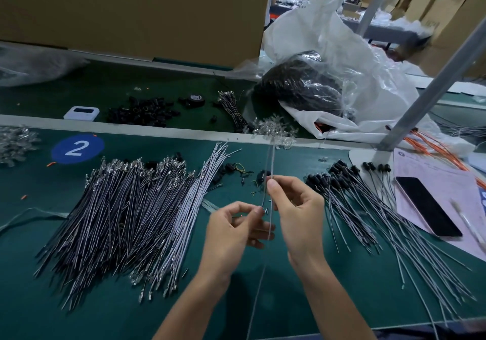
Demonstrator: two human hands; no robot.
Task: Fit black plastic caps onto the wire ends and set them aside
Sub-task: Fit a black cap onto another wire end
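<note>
Wire (pixel 271 171) pinched by right hand (pixel 297 216), left hand (pixel 234 231)

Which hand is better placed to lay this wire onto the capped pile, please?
Probably the right hand: its fingers pinch the wire, and the capped pile lies on its side.

One view only, taken from head height above and just behind the work. It is faced forward and down across the green bench (pixel 289 300). The left hand (pixel 234 228) and right hand (pixel 297 208) are seen close at lower centre, a wire (pixel 272 160) pinched in both. The far side is closed off by cardboard boxes (pixel 131 10). Straight edges are bent by the wide lens.
</note>
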